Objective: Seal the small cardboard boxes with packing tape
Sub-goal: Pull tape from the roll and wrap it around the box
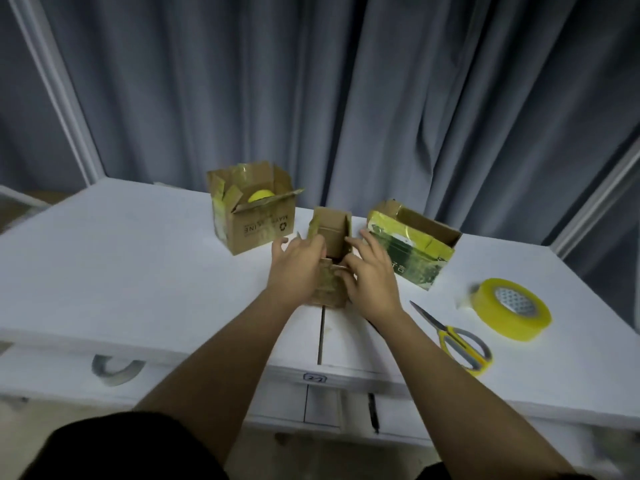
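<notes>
A small brown cardboard box [331, 233] stands in the middle of the white table [138, 278] with its flaps up. My left hand [297, 271] grips its left side and left flap. My right hand [369, 277] holds its right side, thumb curled over the near flap. A roll of yellow packing tape [512, 313] lies flat at the right. Yellow-handled scissors [456, 337] lie just left of the roll, blades pointing away from me.
An open brown box [254, 211] with a yellow item inside stands at the back left. A green and yellow box [414, 247] lies tilted open at the back right. Grey curtains hang behind the table. The table's front edge runs just below the scissors.
</notes>
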